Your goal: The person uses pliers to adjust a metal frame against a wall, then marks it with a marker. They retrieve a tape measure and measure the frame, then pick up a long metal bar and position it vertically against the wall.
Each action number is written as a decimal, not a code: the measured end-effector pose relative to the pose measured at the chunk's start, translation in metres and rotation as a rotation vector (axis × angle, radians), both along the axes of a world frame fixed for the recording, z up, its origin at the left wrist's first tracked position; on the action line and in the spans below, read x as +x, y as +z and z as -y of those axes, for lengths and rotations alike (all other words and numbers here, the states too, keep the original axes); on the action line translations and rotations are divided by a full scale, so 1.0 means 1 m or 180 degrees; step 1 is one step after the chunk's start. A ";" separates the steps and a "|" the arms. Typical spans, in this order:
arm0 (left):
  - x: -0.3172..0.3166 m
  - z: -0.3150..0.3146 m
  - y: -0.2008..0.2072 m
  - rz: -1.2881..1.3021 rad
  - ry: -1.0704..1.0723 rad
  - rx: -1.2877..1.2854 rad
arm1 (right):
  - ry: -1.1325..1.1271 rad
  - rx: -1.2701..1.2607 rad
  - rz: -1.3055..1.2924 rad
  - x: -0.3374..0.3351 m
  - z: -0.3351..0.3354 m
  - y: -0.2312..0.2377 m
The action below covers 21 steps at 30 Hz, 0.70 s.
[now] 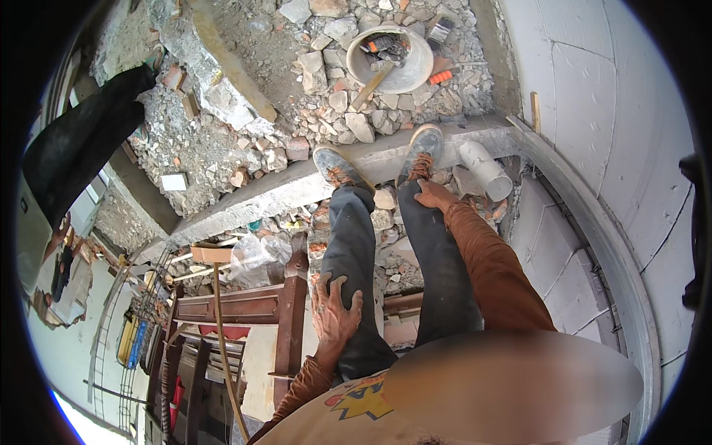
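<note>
My left hand [335, 317] lies on my left trouser leg [351, 245], its fingers spread and slightly bent, holding nothing. Farther forward, my right hand [436, 195] rests against the lower part of my right trouser leg [434, 259]. Its visible fingers are apart and I see no object in them; the rest of its fingers are partly hidden. Both my shoes [424, 145], grey with orange-brown laces, stand on a concrete ledge [289, 190]. Beyond them a round pale basin [411, 76] sits on rubble, with a wooden-handled tool [373, 86] leaning over its rim and dark, orange-marked items inside.
A paintbrush [439, 31] and an orange handle [440, 77] lie by the basin. Right of my feet is a white pipe [486, 171]. A dark wooden frame [291, 319] and clear plastic [259, 258] are at left. Another person's leg [89, 141] stands far left; a block wall [593, 111] rises right.
</note>
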<state>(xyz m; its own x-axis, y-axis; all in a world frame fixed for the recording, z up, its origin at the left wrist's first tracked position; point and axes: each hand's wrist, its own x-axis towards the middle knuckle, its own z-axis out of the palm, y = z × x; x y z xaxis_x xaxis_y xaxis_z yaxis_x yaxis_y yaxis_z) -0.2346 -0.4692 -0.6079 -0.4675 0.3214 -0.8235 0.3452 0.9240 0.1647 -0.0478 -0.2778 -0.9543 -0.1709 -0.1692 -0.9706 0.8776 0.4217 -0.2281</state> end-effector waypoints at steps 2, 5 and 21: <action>-0.004 0.003 -0.001 -0.0006 -0.0014 0.0028 | -0.0045 0.0083 -0.0035 -0.005 -0.001 -0.018; -0.008 0.004 -0.002 0.0010 -0.0122 -0.0018 | -0.0334 0.0260 -0.0442 -0.018 -0.007 -0.043; -0.059 0.006 -0.016 -0.0304 0.0324 0.0235 | -0.1154 0.2401 -0.2158 -0.235 -0.123 -0.164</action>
